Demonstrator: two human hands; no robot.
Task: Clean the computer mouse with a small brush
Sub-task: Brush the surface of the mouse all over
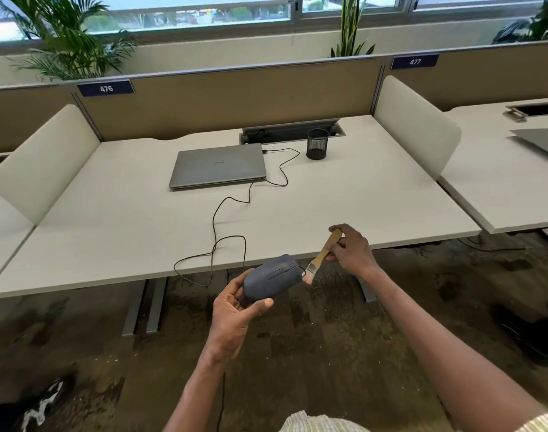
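Observation:
A dark grey wired computer mouse is held in the air just in front of the desk's near edge, gripped from behind and below by my left hand. My right hand holds a small brush with a wooden handle by its upper part. The pale bristles point down-left and touch the mouse's front end, where its cable comes out. The black mouse cable runs in loops over the desk to the laptop.
A closed grey laptop lies at the back middle of the white desk. A black mesh pen cup stands to its right near the cable tray. White side dividers flank the desk. Dark carpet lies below.

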